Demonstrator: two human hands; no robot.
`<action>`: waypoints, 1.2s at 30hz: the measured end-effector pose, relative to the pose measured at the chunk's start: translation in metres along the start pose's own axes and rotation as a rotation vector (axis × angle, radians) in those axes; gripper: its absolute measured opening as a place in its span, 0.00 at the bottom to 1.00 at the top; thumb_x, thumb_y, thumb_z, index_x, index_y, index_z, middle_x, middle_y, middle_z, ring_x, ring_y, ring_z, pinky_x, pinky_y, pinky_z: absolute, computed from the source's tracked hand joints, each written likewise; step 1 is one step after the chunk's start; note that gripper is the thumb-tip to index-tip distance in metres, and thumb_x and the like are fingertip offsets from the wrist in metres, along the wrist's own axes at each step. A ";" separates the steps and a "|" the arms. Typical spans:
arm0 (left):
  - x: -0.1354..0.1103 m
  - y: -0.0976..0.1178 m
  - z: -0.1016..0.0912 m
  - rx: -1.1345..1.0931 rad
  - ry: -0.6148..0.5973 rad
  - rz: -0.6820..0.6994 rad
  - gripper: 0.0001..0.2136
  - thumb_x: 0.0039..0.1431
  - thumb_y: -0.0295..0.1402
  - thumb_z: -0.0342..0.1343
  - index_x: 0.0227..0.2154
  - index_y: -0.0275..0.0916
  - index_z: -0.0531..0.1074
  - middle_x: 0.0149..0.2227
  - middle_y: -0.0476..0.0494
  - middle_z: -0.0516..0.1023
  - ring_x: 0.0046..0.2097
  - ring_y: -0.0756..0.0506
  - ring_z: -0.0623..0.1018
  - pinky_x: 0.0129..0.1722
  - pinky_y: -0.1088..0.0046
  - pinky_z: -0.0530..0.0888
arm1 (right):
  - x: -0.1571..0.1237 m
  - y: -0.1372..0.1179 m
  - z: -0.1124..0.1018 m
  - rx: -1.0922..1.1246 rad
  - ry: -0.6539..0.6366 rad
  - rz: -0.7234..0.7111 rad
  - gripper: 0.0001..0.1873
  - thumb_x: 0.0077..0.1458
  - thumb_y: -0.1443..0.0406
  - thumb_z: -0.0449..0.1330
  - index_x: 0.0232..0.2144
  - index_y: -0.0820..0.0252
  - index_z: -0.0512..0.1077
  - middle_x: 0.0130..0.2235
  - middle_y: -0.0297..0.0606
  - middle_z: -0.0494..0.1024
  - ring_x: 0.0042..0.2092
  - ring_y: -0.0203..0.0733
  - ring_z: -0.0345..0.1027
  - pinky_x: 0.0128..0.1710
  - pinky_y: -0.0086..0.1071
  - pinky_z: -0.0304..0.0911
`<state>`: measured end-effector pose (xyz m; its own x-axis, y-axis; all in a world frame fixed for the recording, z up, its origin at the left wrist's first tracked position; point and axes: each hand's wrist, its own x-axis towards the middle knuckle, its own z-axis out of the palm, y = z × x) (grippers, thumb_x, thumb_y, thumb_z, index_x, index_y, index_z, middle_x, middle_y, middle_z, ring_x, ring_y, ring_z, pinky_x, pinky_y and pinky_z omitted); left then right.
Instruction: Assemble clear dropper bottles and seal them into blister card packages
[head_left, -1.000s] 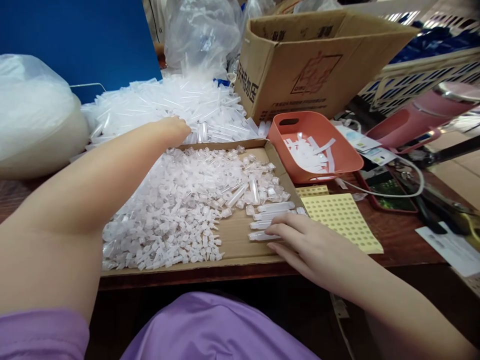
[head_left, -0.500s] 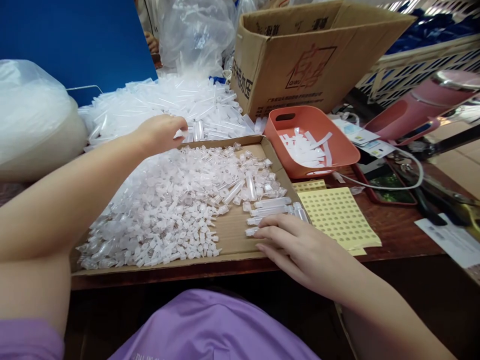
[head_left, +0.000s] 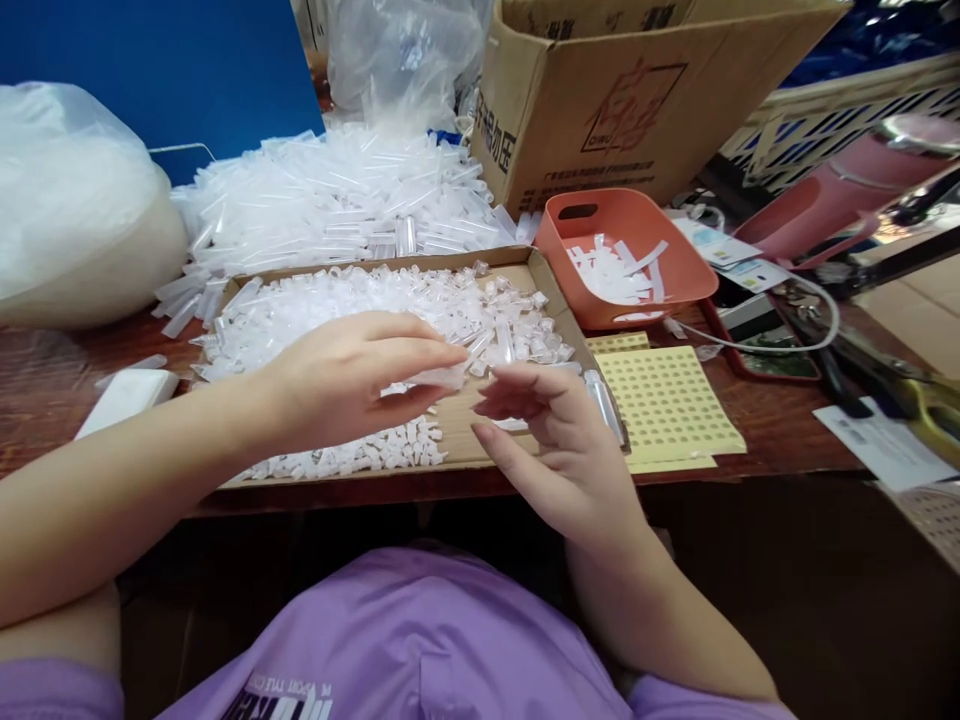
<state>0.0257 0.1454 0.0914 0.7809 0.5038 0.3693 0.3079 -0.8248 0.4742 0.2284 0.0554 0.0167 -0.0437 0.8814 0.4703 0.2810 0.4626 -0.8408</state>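
Note:
My left hand [head_left: 367, 375] is over the shallow cardboard tray [head_left: 469, 440], its fingers closed on a translucent plastic tube [head_left: 442, 376] that points right. Just to the right, my right hand [head_left: 551, 440] is held with thumb and fingers apart, and I see nothing between them. Below both hands the tray holds a heap of small clear plastic caps [head_left: 352, 295], with white nozzle-like pieces [head_left: 382, 447] near its front edge. Part of a clear tube [head_left: 602, 400] shows beside my right hand at the tray's right side. My right hand partly hides the other tubes lying there.
Behind the tray lies a large pile of translucent tubes [head_left: 337, 190]. An orange basket [head_left: 682, 265] with white strips, yellow sticker sheets [head_left: 675, 405] and a pink cup [head_left: 832, 190] stand or lie to the right. A cardboard box [head_left: 592, 110] rises behind; a full plastic bag [head_left: 82, 210] sits left.
My left hand has come forward and right from the tube pile, now with a tube in it. My right hand has lifted and turned from the tubes at the tray's right. The view has shifted slightly.

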 end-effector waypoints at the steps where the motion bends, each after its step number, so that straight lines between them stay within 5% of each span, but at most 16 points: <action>1: -0.002 0.004 0.002 -0.023 -0.001 -0.010 0.12 0.59 0.34 0.60 0.46 0.43 0.79 0.39 0.42 0.84 0.39 0.44 0.81 0.44 0.68 0.75 | -0.001 0.000 0.003 0.062 0.011 0.030 0.20 0.60 0.65 0.63 0.53 0.51 0.65 0.45 0.38 0.76 0.44 0.37 0.75 0.45 0.32 0.76; 9: -0.020 0.025 0.013 0.010 0.007 -0.012 0.17 0.64 0.35 0.56 0.55 0.41 0.74 0.38 0.43 0.84 0.39 0.43 0.81 0.43 0.67 0.74 | -0.014 -0.007 0.018 0.301 -0.022 0.090 0.14 0.62 0.65 0.61 0.50 0.50 0.68 0.44 0.36 0.77 0.44 0.36 0.75 0.45 0.32 0.76; 16: -0.034 0.029 0.022 -0.027 0.054 0.082 0.14 0.62 0.28 0.59 0.50 0.42 0.76 0.45 0.43 0.84 0.43 0.45 0.82 0.47 0.70 0.74 | -0.029 -0.003 0.021 0.104 0.068 -0.106 0.17 0.59 0.71 0.62 0.49 0.50 0.72 0.43 0.35 0.80 0.43 0.37 0.77 0.43 0.33 0.76; 24: -0.044 0.026 0.029 0.239 0.170 0.235 0.06 0.64 0.28 0.57 0.43 0.38 0.75 0.40 0.41 0.82 0.40 0.47 0.81 0.43 0.74 0.76 | -0.040 0.004 0.010 0.028 0.122 -0.280 0.29 0.52 0.78 0.63 0.54 0.51 0.71 0.45 0.37 0.79 0.47 0.39 0.75 0.49 0.35 0.73; 31: -0.041 0.044 0.070 -0.017 0.308 0.200 0.05 0.61 0.24 0.60 0.38 0.36 0.72 0.34 0.46 0.78 0.34 0.52 0.79 0.35 0.81 0.76 | -0.062 0.011 0.005 0.153 0.157 -0.247 0.28 0.56 0.74 0.63 0.57 0.47 0.71 0.49 0.37 0.79 0.50 0.41 0.76 0.49 0.38 0.75; 36: -0.039 0.066 0.104 -0.143 0.240 0.069 0.21 0.60 0.31 0.64 0.54 0.33 0.66 0.49 0.32 0.79 0.53 0.42 0.80 0.54 0.66 0.77 | -0.067 0.002 -0.032 0.229 0.393 -0.129 0.17 0.61 0.66 0.63 0.52 0.47 0.75 0.44 0.31 0.83 0.43 0.36 0.79 0.45 0.30 0.77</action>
<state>0.0718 0.0444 0.0253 0.6414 0.5083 0.5746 0.1654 -0.8230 0.5434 0.2625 -0.0054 -0.0082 0.3144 0.7328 0.6034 0.0763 0.6141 -0.7855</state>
